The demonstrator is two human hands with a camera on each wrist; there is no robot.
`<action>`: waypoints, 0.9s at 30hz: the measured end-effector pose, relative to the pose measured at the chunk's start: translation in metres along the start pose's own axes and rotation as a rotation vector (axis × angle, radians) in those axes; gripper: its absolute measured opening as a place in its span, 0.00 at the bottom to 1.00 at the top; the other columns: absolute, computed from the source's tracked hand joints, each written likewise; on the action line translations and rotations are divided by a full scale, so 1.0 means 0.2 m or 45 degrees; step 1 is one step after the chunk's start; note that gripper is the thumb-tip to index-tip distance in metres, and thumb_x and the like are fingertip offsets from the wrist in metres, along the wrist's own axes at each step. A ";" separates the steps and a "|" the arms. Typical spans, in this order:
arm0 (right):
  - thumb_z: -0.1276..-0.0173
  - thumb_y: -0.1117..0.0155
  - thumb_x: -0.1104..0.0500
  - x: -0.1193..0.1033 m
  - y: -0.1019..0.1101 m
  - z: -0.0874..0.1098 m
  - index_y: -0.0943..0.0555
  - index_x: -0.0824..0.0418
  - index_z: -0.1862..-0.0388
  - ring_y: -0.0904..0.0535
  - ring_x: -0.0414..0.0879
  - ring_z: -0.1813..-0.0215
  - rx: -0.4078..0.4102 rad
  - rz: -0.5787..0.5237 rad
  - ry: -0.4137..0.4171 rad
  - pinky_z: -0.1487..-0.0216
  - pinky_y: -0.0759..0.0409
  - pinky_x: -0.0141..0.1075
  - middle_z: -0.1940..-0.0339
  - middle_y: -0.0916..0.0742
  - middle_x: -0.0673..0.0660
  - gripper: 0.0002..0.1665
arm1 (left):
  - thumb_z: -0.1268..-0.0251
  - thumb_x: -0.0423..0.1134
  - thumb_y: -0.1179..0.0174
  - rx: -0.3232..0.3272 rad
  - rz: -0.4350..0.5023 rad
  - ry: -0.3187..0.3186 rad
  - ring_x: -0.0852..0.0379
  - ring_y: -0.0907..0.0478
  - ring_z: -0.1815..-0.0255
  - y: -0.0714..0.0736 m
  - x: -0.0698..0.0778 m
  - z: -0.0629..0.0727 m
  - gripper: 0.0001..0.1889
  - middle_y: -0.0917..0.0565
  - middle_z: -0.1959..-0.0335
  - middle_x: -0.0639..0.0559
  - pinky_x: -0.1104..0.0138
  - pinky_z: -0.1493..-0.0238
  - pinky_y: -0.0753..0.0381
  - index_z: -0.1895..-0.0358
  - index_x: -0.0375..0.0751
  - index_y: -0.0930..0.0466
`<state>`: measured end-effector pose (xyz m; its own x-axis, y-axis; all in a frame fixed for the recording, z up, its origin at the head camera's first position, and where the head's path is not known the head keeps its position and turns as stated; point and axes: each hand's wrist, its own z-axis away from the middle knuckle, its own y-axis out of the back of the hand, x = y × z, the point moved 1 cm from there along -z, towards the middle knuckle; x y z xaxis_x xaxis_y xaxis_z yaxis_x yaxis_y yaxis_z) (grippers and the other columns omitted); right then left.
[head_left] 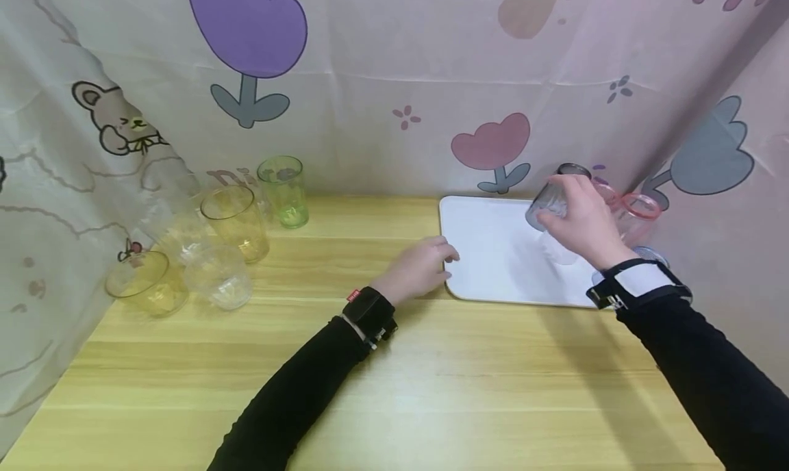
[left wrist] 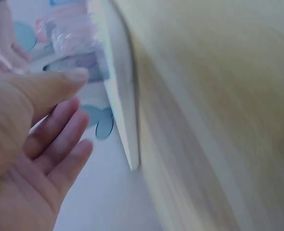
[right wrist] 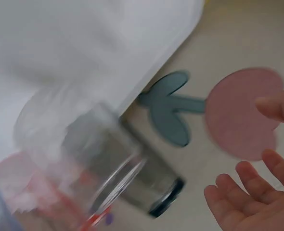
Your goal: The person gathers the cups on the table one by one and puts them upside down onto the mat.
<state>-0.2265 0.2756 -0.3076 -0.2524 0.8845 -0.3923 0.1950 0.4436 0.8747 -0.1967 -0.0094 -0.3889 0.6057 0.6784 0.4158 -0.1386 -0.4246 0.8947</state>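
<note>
My right hand (head_left: 582, 218) is raised over the right part of a white tray (head_left: 487, 252), thumb and fingers spread, right by a grey see-through glass (head_left: 545, 209). In the right wrist view, a gap shows between these fingers (right wrist: 250, 190) and the grey glass. Beside that glass stand a clear glass (head_left: 559, 250) and pink glasses (head_left: 635, 221); a blue one (head_left: 653, 255) is partly hidden behind my wrist. My left hand (head_left: 419, 269) is at the tray's left edge, fingers loosely bent and holding nothing.
On the table's left side stand a green glass (head_left: 286, 200), two yellow glasses (head_left: 240, 228) and clear glasses (head_left: 222, 279). A patterned curtain (head_left: 370, 81) hangs behind the wooden table (head_left: 431, 389) and along both sides.
</note>
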 end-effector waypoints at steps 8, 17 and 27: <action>0.34 0.29 0.60 -0.16 -0.11 0.11 0.29 0.69 0.30 0.28 0.69 0.35 0.058 -0.076 0.186 0.37 0.28 0.65 0.35 0.24 0.73 0.36 | 0.32 0.41 0.32 0.405 0.153 0.215 0.50 0.20 0.38 0.16 -0.06 0.15 0.23 0.18 0.40 0.48 0.61 0.32 0.19 0.36 0.41 0.22; 0.31 0.31 0.55 -0.29 -0.29 0.23 0.26 0.67 0.32 0.21 0.65 0.40 -0.241 -0.069 0.190 0.42 0.20 0.61 0.38 0.20 0.69 0.32 | 0.32 0.44 0.32 0.704 0.267 0.464 0.42 0.27 0.33 0.35 -0.21 0.47 0.32 0.25 0.33 0.41 0.51 0.27 0.25 0.30 0.35 0.30; 0.34 0.28 0.50 -0.37 -0.45 0.29 0.17 0.65 0.43 0.16 0.56 0.53 -0.506 0.051 0.209 0.51 0.17 0.53 0.53 0.13 0.62 0.27 | 0.39 0.37 0.26 1.059 0.280 0.618 0.39 0.40 0.24 0.51 -0.35 0.88 0.42 0.38 0.27 0.34 0.43 0.21 0.37 0.25 0.33 0.39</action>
<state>-0.1697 0.1794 -0.3745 -0.4060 0.8510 -0.3332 -0.1640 0.2908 0.9426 -0.1155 -0.2057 -0.3555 0.2199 0.6272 0.7472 0.4979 -0.7308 0.4669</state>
